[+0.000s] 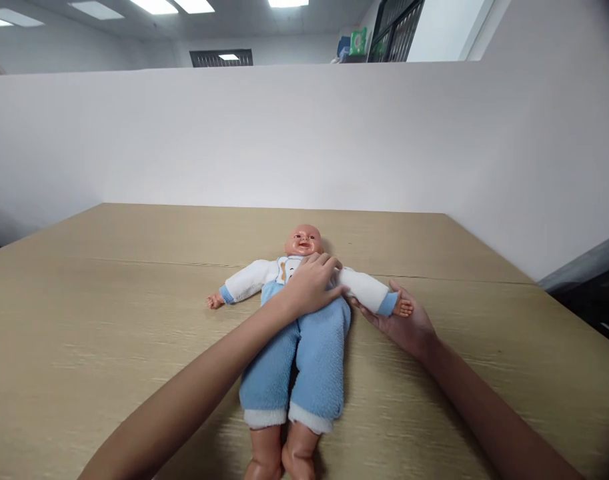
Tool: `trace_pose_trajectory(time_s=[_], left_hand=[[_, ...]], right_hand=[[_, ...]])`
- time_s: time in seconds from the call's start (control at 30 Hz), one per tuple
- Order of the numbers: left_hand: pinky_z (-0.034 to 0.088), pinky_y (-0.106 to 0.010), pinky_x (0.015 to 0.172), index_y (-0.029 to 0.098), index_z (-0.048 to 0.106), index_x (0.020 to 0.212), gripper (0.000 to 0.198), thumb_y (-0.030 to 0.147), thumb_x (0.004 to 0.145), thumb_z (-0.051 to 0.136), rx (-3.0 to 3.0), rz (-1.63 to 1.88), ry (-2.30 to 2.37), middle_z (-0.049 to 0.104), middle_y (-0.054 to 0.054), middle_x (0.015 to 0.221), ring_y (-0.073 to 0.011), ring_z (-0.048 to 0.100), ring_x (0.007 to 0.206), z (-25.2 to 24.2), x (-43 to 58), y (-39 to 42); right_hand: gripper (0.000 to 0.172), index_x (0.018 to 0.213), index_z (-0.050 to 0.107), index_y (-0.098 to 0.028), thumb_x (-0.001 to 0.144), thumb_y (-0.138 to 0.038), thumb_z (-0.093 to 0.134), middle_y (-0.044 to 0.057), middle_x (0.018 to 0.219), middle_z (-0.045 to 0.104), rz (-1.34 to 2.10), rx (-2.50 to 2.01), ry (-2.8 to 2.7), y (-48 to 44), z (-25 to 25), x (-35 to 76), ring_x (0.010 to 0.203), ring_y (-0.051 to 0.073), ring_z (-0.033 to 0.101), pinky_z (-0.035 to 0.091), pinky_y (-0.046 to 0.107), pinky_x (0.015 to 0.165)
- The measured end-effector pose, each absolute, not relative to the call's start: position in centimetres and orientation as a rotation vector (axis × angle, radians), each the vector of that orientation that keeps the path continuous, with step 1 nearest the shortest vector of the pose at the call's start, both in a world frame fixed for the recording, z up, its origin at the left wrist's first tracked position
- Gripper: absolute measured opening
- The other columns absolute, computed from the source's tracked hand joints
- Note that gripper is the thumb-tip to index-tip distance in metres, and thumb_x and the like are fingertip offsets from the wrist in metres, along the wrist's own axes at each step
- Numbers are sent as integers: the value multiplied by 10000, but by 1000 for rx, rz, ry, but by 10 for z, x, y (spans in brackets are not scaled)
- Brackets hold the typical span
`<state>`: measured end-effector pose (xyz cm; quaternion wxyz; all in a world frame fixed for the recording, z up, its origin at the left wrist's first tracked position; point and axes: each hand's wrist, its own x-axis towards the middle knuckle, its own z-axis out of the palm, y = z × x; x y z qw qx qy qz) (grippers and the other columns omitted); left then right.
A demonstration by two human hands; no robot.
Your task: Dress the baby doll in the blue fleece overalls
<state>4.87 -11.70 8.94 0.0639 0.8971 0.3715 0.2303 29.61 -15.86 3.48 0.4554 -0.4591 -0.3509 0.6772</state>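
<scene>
A baby doll [319,340] lies on its back on the table, head away from me, both arms spread out. It wears fluffy blue trousers and a white top with blue cuffs. Across its chest lies my left hand [314,283], closed around the shoulder on the right side of the view, with fingers above and thumb below the sleeve. My right hand [401,323], palm up, cradles the doll's white-sleeved arm [367,289] from beneath near the cuff; its thumb shows on the far side. Part of the printed chest is hidden by my left hand.
The wood-coloured table [134,320] has a seam running across it beyond the doll's shoulders. A white partition wall [264,140] rises behind the table and along its right side. A dark object [594,293] stands past the right edge.
</scene>
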Motion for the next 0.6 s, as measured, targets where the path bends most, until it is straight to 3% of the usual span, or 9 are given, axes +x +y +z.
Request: trace_pose_trajectory(time_s=[0.17, 0.23, 0.33, 0.5, 0.6], left_hand=[[459, -494, 1088, 219, 664, 1165, 230, 396, 1061, 559, 2504, 1019, 1431, 721, -117, 1233, -324, 618, 1193, 84, -18, -124], [442, -514, 1116, 202, 671, 1124, 277, 430, 1046, 535, 2370, 1070, 1666, 728, -135, 1214, -341, 607, 1192, 77, -52, -121], [422, -534, 1166, 163, 664, 1197, 455, 548, 1000, 521, 2060, 870, 1930, 697, -183, 1337, -388, 557, 1324, 66, -98, -117], [558, -467, 1015, 141, 672, 1226, 641, 700, 965, 501, 1845, 652, 1908, 742, -195, 1323, -372, 708, 1188, 58, -131, -124], [612, -445, 712, 152, 627, 1359, 743, 763, 978, 441, 1725, 523, 1886, 798, -196, 1155, -354, 786, 821, 62, -122, -134]], right_hand=[[462, 1245, 722, -226, 1074, -500, 392, 131, 1331, 798, 1790, -1032, -589, -156, 32, 299, 1214, 291, 769, 568, 503, 1135], [455, 1246, 727, -215, 1051, -507, 437, 140, 1364, 781, 1768, -1041, -691, -154, 30, 303, 1263, 310, 745, 579, 542, 1123], [396, 1200, 749, -223, 956, -509, 625, 127, 1304, 803, 1676, -1093, -835, -153, 27, 310, 1236, 326, 750, 615, 530, 1073], [209, 956, 778, -278, 771, -318, 866, 16, 959, 849, 1404, -1203, -877, -159, 34, 313, 871, 219, 783, 662, 293, 779], [219, 834, 755, -229, 822, -428, 845, -7, 645, 729, 1560, -1251, -967, -165, 45, 300, 517, 148, 616, 546, 236, 488]])
